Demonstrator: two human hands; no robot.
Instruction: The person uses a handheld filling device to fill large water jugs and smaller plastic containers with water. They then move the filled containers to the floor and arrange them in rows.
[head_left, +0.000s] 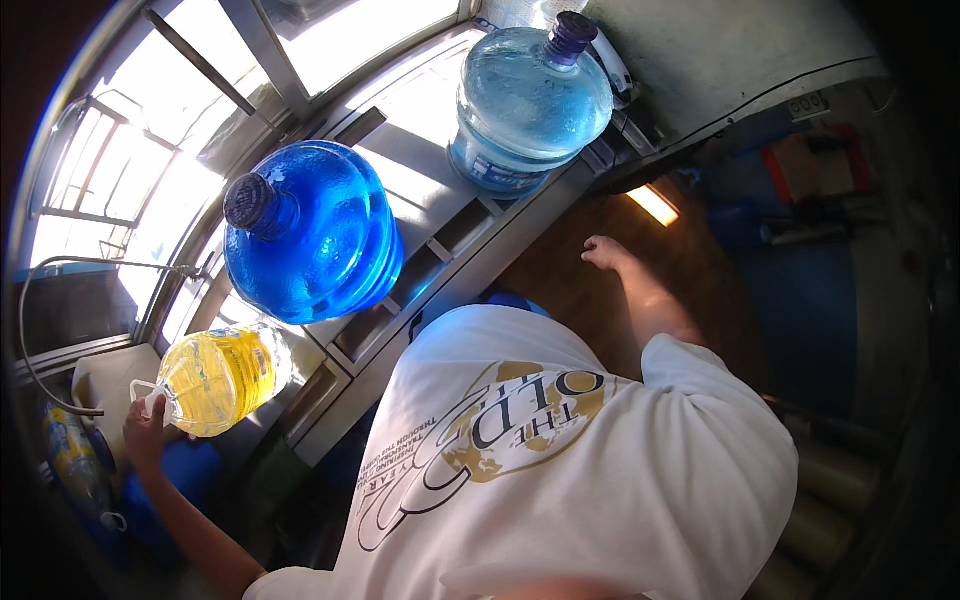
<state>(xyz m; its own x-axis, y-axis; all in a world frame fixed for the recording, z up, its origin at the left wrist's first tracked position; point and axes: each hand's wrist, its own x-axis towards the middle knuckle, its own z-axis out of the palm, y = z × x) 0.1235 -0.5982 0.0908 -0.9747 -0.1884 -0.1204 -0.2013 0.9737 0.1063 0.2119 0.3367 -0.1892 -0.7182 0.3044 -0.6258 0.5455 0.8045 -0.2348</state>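
My left hand (145, 433) grips the white carrying handle (148, 396) at the neck of a clear plastic bottle (217, 379) with a yellow label. The bottle is at the left end of a metal counter (465, 244); whether its base rests there I cannot tell. Beside it stands a deep-blue large water jug (315, 232) with a dark ribbed cap. Farther right stands a pale-blue water jug (534, 97), also capped, with a printed label. My right hand (606, 253) hangs away from the counter, above the floor, fingers curled and holding nothing visible.
A sunlit window with metal bars (97, 172) runs behind the counter. A thin bent metal pipe (45, 274) arches at the left. Below it lies another yellow-labelled bottle (71, 450), near a blue container (184, 472). A cable (757, 90) crosses the right wall above the brown floor (570, 262).
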